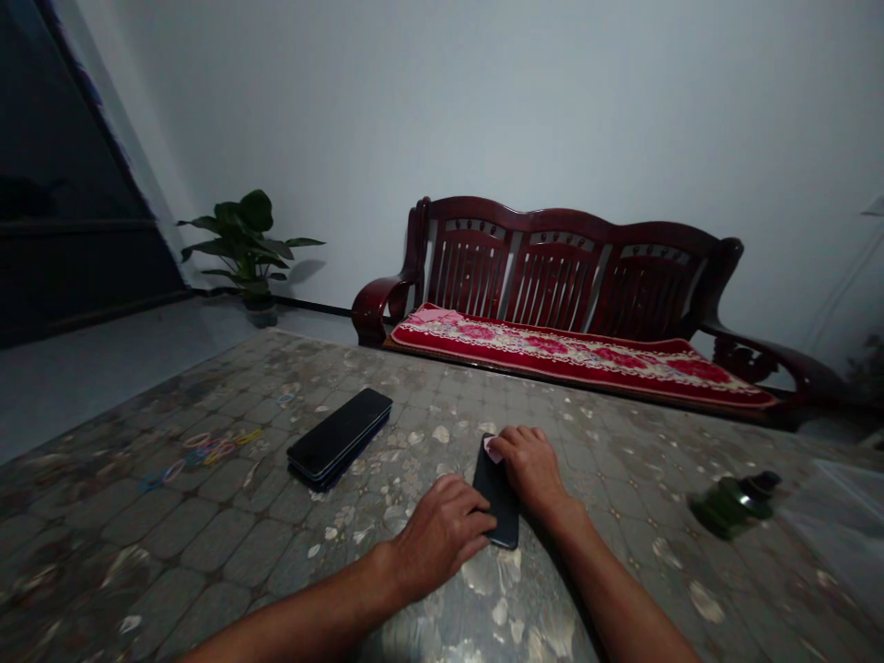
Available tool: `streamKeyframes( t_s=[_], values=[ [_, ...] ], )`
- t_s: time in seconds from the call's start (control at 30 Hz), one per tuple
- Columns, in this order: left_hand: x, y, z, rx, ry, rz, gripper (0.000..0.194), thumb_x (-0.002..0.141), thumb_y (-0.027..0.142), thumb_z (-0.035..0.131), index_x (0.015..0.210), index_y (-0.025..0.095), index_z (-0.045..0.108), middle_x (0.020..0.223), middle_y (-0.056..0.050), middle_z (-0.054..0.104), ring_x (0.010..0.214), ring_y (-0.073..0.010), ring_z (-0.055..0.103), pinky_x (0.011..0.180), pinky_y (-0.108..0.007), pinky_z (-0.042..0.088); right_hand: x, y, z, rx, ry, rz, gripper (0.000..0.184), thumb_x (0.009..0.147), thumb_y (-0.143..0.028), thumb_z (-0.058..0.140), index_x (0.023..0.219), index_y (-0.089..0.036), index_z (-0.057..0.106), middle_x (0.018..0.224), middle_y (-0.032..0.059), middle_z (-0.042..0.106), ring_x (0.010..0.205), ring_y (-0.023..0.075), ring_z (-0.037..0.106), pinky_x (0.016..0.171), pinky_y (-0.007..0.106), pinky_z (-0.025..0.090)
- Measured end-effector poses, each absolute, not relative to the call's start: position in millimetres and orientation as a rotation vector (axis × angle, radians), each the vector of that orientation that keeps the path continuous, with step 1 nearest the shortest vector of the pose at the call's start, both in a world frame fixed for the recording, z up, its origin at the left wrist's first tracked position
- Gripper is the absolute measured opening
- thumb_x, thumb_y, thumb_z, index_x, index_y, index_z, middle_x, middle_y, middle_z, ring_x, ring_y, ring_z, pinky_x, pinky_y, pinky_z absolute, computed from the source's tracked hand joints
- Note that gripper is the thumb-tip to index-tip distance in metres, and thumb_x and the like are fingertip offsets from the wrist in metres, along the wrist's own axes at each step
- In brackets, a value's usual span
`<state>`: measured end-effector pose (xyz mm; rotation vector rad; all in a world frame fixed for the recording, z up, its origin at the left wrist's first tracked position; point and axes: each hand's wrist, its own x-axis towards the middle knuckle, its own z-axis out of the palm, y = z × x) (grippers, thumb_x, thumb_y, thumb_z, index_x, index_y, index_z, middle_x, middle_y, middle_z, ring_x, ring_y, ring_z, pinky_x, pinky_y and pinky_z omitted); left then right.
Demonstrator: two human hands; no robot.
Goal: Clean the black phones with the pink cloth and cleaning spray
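Observation:
A dark smartphone point(498, 502) lies flat on the patterned table in front of me. My left hand point(446, 527) is at its lower left side, fingers bent and pressed on the near part of the phone, gripping its edge. My right hand point(531, 465) is closed over the far end, with a small pale pink cloth or wipe point(492, 448) pinched under its fingers against the phone. Most of that piece is hidden by the fingers. To the left, a stack of dark phones point(342, 435) lies apart from both hands.
Several coloured rubber bands point(217, 449) are scattered on the table point(262, 543) at the left. A green bottle point(732, 505) lies at the right, beside a clear plastic bag point(839, 516). Beyond the table are a wooden bench point(552, 267) with a red cover and a potted plant point(252, 244).

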<state>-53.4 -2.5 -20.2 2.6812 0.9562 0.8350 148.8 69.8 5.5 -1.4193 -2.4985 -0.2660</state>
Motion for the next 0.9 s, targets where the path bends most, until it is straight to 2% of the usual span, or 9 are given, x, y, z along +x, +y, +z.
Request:
streamKeyframes(
  t_s=[0.13,0.3,0.5,0.63,0.77,0.9],
  values=[
    [-54.4,-2.8,-18.8,2.682,0.956,0.82,0.017,0.09,0.024,0.073,0.107,0.024,0.072,0.106,-0.003,0.072,0.101,-0.0219,0.064,0.1,-0.042,0.044,148.4,66.9,7.7,-1.308,-2.562,-0.196,0.022,0.099,-0.018,0.054,0.106,-0.027,0.073,0.098,0.0046,0.069,0.093,0.0207,0.055,0.081,0.033,0.03],
    [-55.0,-1.2,-20.7,2.667,0.971,0.871,0.014,0.091,0.022,0.071,0.104,0.023,0.073,0.104,-0.003,0.073,0.099,-0.0211,0.064,0.098,-0.041,0.045,149.6,66.2,8.7,-1.441,-2.488,-0.212,0.022,0.097,-0.015,0.054,0.103,-0.025,0.074,0.097,0.0053,0.069,0.092,0.0207,0.055,0.08,0.034,0.029],
    [-53.8,0.1,-23.5,2.681,0.994,0.886,0.012,0.09,0.023,0.073,0.102,0.023,0.074,0.099,-0.003,0.074,0.097,-0.0212,0.065,0.093,-0.039,0.047,151.3,59.9,9.3,-1.282,-2.556,-0.134,0.025,0.096,-0.013,0.053,0.106,-0.026,0.073,0.098,0.004,0.069,0.092,0.0199,0.054,0.081,0.034,0.028],
    [-53.0,0.6,-24.5,2.7,0.992,0.883,0.013,0.089,0.022,0.074,0.102,0.023,0.074,0.1,-0.002,0.074,0.095,-0.0209,0.065,0.091,-0.039,0.048,153.7,59.3,11.0,-1.385,-2.495,-0.168,0.024,0.094,-0.011,0.054,0.101,-0.023,0.074,0.095,0.005,0.069,0.09,0.0204,0.054,0.079,0.034,0.028],
    [-52.9,0.5,-25.8,2.701,1.008,0.856,0.015,0.087,0.021,0.076,0.102,0.023,0.074,0.1,-0.002,0.074,0.096,-0.0204,0.065,0.087,-0.035,0.051,154.7,56.6,10.8,-1.274,-2.55,-0.125,0.023,0.091,-0.009,0.057,0.1,-0.023,0.073,0.096,0.0046,0.069,0.09,0.0204,0.054,0.079,0.034,0.027],
    [-53.4,-0.2,-25.4,2.692,1.001,0.839,0.016,0.088,0.018,0.074,0.104,0.022,0.074,0.101,-0.002,0.073,0.097,-0.02,0.065,0.086,-0.032,0.053,157.4,54.7,8.3,-1.227,-2.542,-0.132,0.02,0.093,-0.011,0.058,0.099,-0.023,0.073,0.094,0.0041,0.069,0.088,0.0198,0.054,0.078,0.034,0.027]
  ],
)
